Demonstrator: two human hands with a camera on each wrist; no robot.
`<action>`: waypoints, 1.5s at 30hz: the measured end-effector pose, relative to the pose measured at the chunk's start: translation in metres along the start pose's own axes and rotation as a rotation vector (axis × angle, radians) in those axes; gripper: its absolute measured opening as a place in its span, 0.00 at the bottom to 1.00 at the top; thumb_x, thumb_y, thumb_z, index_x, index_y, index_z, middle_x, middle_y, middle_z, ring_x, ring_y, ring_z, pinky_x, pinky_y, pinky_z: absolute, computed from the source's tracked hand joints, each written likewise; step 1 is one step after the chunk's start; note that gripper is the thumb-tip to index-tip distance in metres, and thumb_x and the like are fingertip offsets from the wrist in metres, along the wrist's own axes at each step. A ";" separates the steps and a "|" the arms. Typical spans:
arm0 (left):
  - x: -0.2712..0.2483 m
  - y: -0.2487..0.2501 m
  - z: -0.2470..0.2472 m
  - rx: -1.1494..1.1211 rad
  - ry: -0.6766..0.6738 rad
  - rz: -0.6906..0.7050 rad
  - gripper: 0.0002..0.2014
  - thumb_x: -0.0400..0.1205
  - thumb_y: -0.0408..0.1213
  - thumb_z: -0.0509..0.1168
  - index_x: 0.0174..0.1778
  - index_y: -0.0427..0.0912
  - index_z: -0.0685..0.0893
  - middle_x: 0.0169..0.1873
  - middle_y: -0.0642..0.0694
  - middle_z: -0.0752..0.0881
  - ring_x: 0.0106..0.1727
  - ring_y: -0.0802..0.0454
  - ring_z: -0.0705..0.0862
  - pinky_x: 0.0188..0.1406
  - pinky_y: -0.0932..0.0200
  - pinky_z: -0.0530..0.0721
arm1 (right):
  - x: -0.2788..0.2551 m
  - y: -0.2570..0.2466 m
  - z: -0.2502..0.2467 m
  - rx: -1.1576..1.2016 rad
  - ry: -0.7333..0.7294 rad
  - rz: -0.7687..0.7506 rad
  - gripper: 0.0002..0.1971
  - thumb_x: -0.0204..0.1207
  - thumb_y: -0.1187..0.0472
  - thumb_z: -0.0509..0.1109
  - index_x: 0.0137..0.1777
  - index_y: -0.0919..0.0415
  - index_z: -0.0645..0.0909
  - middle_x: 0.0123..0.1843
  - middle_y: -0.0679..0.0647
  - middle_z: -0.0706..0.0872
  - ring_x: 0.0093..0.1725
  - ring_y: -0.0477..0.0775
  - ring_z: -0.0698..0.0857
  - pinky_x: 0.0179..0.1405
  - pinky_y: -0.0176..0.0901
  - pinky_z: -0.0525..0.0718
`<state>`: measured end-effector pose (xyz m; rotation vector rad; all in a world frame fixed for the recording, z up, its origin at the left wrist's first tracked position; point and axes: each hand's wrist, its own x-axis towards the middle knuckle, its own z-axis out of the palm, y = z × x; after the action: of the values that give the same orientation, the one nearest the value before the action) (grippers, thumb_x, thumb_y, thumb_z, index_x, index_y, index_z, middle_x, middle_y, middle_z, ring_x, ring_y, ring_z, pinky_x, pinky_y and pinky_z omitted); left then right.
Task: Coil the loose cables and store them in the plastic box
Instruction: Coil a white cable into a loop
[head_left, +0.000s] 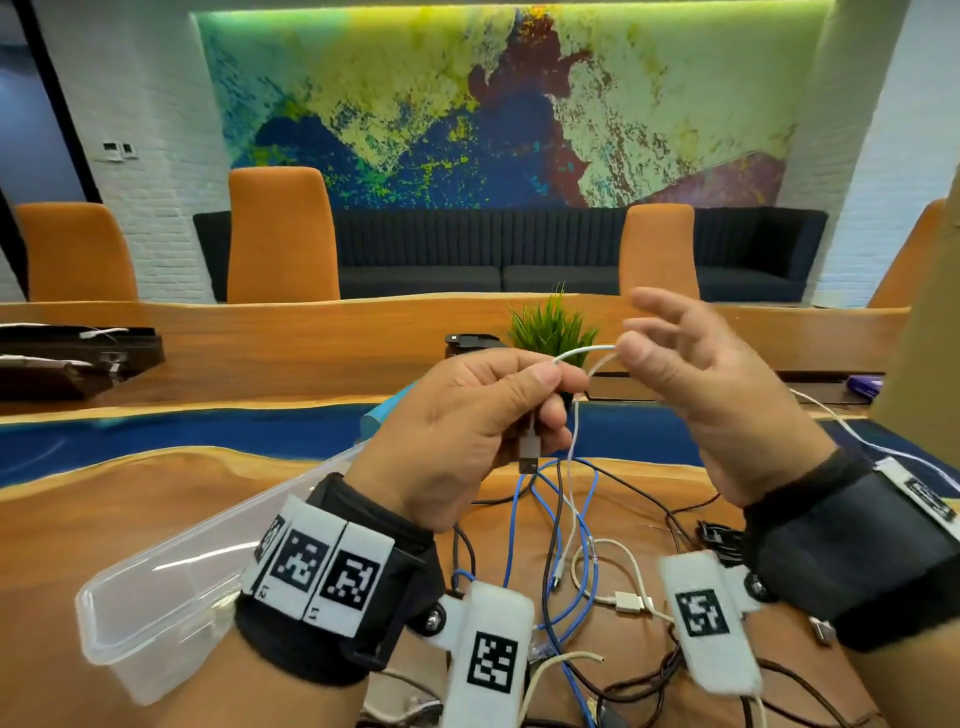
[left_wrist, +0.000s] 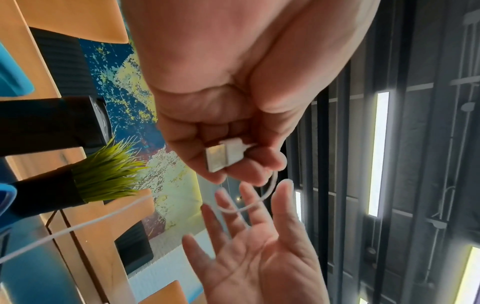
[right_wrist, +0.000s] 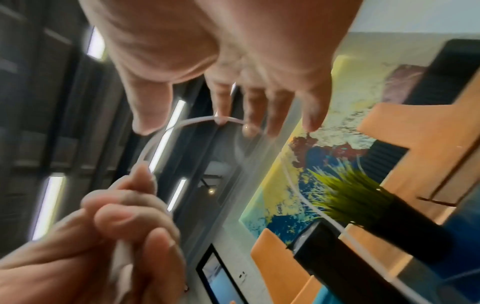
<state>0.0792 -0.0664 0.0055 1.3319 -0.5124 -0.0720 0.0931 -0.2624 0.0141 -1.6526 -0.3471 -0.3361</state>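
My left hand (head_left: 540, 400) is raised above the table and grips the plug end of a thin white USB cable (head_left: 576, 355). The plug (left_wrist: 219, 157) sticks out below my curled fingers. From there the cable arcs up and right to my right hand (head_left: 639, 332), whose fingers are spread and nearly straight. In the right wrist view the cable (right_wrist: 197, 121) lies across those fingertips (right_wrist: 221, 115), with the thumb apart from it. The rest of it hangs down to the table. A clear plastic box (head_left: 171, 587) stands on the wood at the left, below my left wrist.
A tangle of loose cables lies on the table between my wrists: blue ones (head_left: 584, 545), black ones (head_left: 649, 499), and a white one with a plug (head_left: 629, 603). A small potted plant (head_left: 550, 327) and a black device (head_left: 470, 342) stand behind my hands. Orange chairs line the far side.
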 end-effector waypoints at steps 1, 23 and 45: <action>0.000 0.000 0.000 -0.043 0.000 -0.008 0.11 0.83 0.36 0.63 0.51 0.35 0.89 0.30 0.46 0.83 0.33 0.52 0.83 0.41 0.59 0.86 | -0.002 -0.001 0.004 0.007 -0.089 -0.071 0.23 0.69 0.49 0.72 0.65 0.53 0.81 0.57 0.56 0.88 0.55 0.47 0.86 0.51 0.37 0.84; 0.002 -0.009 -0.001 0.491 0.015 0.344 0.11 0.81 0.32 0.68 0.58 0.39 0.90 0.60 0.46 0.90 0.65 0.53 0.87 0.68 0.50 0.84 | -0.024 -0.016 -0.008 -0.519 -0.315 -0.446 0.08 0.76 0.55 0.71 0.38 0.53 0.89 0.32 0.50 0.87 0.34 0.51 0.85 0.31 0.42 0.80; 0.001 -0.007 -0.011 0.639 -0.032 0.367 0.07 0.85 0.33 0.64 0.51 0.35 0.86 0.58 0.50 0.90 0.68 0.59 0.84 0.65 0.56 0.84 | -0.029 -0.007 0.014 -0.719 -0.387 -0.389 0.09 0.82 0.54 0.67 0.41 0.53 0.84 0.33 0.49 0.83 0.35 0.49 0.81 0.34 0.47 0.79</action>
<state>0.0866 -0.0581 -0.0018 1.8322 -0.8426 0.4049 0.0639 -0.2486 0.0071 -2.3638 -0.9254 -0.4638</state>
